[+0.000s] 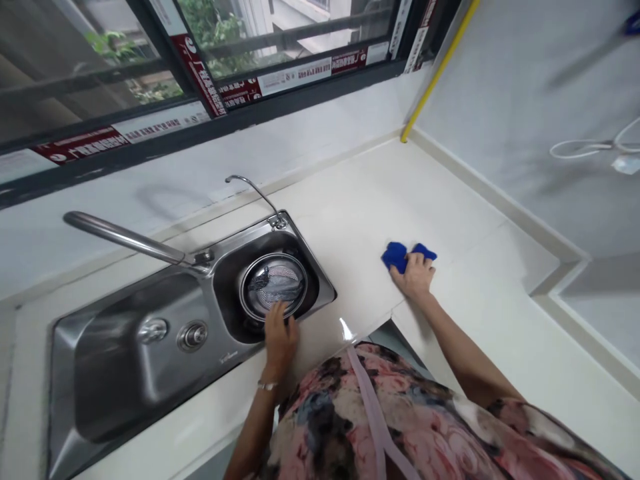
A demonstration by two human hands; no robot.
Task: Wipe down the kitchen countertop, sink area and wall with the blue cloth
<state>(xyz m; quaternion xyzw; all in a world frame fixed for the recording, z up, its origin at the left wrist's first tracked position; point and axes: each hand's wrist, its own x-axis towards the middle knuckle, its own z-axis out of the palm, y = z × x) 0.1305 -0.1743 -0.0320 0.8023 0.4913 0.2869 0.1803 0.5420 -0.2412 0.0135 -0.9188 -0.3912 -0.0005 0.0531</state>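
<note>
My right hand (417,275) presses a bunched blue cloth (395,255) onto the pale countertop, with cloth showing on both sides of the fingers. At the front edge of the smaller sink bowl is my left hand (281,333), fingers loosely stretched and apart, holding nothing I can see. Its fingertips overlap the near rim of a round metal strainer basket (275,275) standing in that bowl. Whether they touch the rim I cannot tell. Perforations and a shiny, clear-looking surface show inside the basket.
The larger sink bowl (115,360) with a drain (193,335) lies to the left. A thick metal faucet (125,237) and a thin curved spout (257,192) rise behind the bowls. A yellow pipe (440,70) stands in the back corner, beside the window.
</note>
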